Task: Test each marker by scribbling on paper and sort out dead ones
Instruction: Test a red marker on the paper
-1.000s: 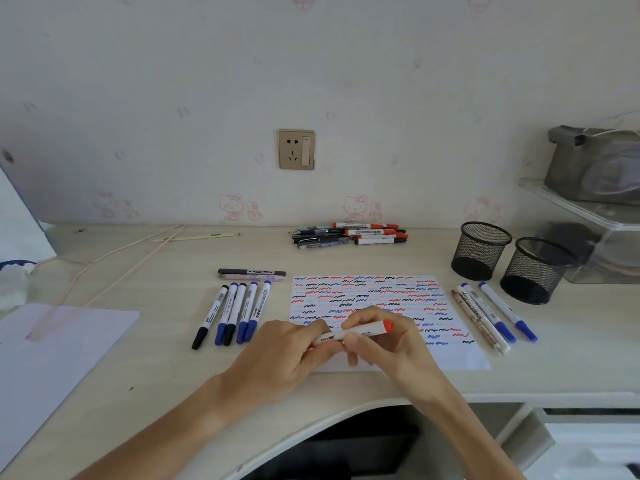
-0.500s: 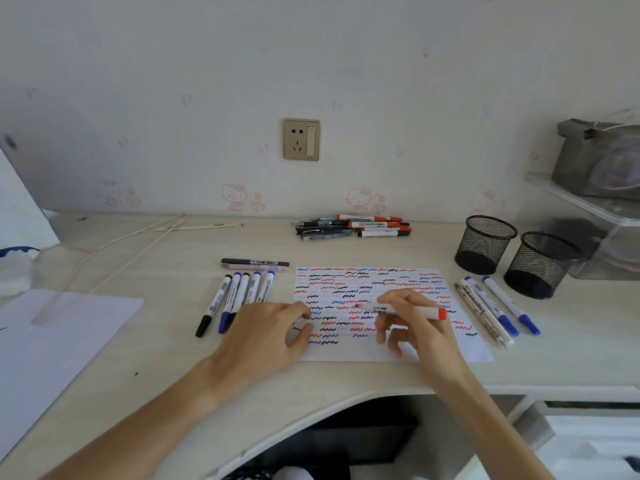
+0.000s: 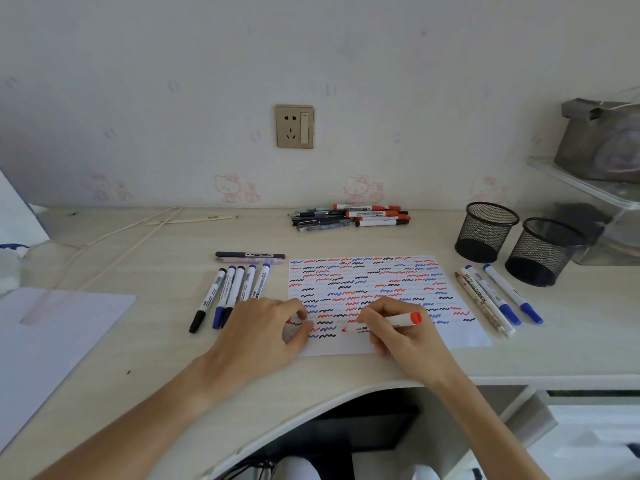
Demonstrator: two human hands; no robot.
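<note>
While the left hand (image 3: 263, 336) pinches a small red cap (image 3: 289, 320) on the scribbled white paper sheet (image 3: 374, 292), the right hand (image 3: 398, 327) grips a red-ended white marker (image 3: 384, 323), tip on the sheet.

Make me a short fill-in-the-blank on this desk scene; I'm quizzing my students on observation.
1. The right hand holds a marker whose end is ____ in colour.
2. The left hand rests on the ____ edge of the scribbled paper.
3. The number of mesh pen cups standing by the wall is ____.

Missing words: red; left; two
</note>
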